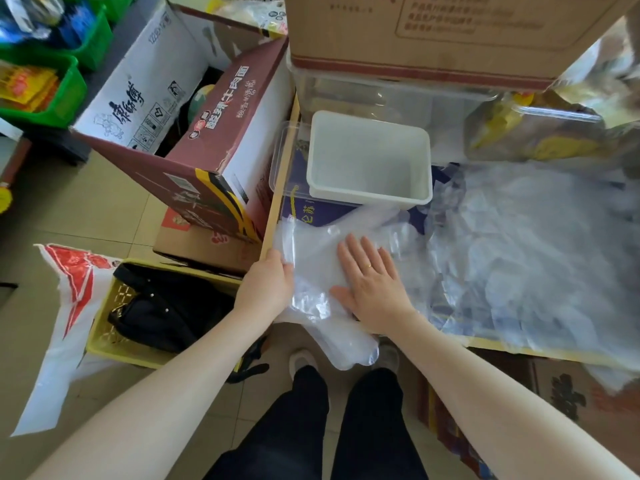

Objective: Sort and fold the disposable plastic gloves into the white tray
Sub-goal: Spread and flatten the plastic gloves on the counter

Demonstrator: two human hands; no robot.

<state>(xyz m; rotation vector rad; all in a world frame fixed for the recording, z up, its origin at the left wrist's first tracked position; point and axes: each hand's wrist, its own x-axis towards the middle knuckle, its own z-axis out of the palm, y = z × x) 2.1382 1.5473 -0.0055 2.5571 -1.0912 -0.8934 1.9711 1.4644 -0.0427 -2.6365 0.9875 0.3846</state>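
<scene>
Leftmost, a yellow crate (104,341) with a black bag sits on the floor beside an open noodle carton (207,161). Next, the left hand (268,285) pinches the near-left edge of a clear plastic glove (311,258) at the surface (277,188) rim, fingers curled on the film. Beside it, the right hand (372,285) lies flat on that glove, fingers straight and spread. Behind them stands the white tray (370,161). Rightward, a loose heap of gloves (526,244) covers the surface.

A flat cardboard-edged work surface (282,174) carries a white rectangular plastic tray (370,188), a heap of clear plastic gloves (526,244) and a clear lidded box (381,95).
</scene>
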